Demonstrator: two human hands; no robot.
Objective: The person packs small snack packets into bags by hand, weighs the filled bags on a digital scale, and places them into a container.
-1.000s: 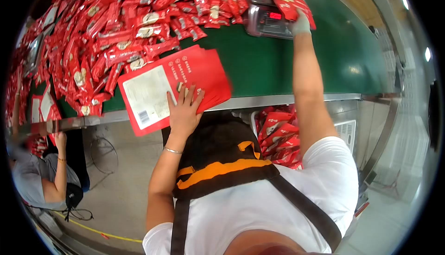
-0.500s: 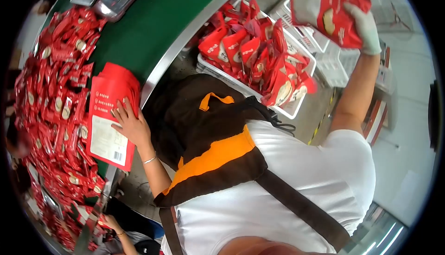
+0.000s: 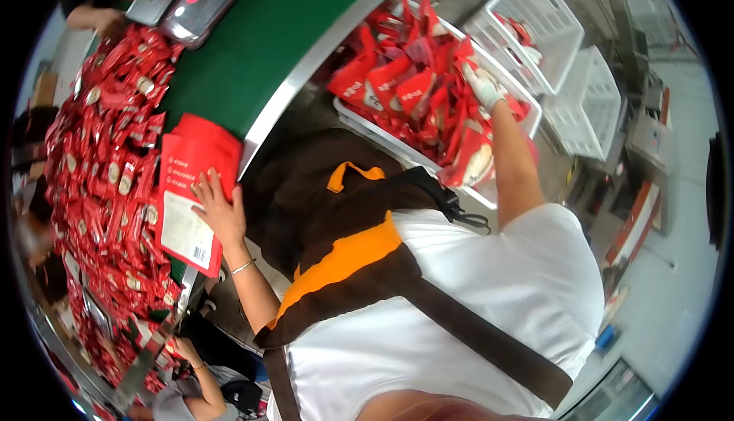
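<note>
My left hand (image 3: pixel 220 208) is bare and lies flat, fingers apart, on a stack of flat red pouches (image 3: pixel 183 162) with a white printed label facing up. The stack rests at the near edge of the green conveyor belt (image 3: pixel 252 46). In a white gloved grip, my right hand (image 3: pixel 485 87) has its fingers closed at the top of a red pouch (image 3: pixel 464 52) inside the white crate (image 3: pixel 530 121). The fingertips are partly hidden among the pouches. Filled red pouches (image 3: pixel 413 84) stand packed upright in that crate.
Small red packets (image 3: pixel 107 184) are heaped along the belt's far side. A digital scale (image 3: pixel 200 6) stands at the top. More white crates (image 3: pixel 592 104) are at the right. Other people's hands (image 3: pixel 105 22) appear at upper left and lower left.
My right hand has come down and left from the upper right, bringing the red pouch into the crate. My left hand stays on the stack. Another person's hand has appeared beside the scale.
</note>
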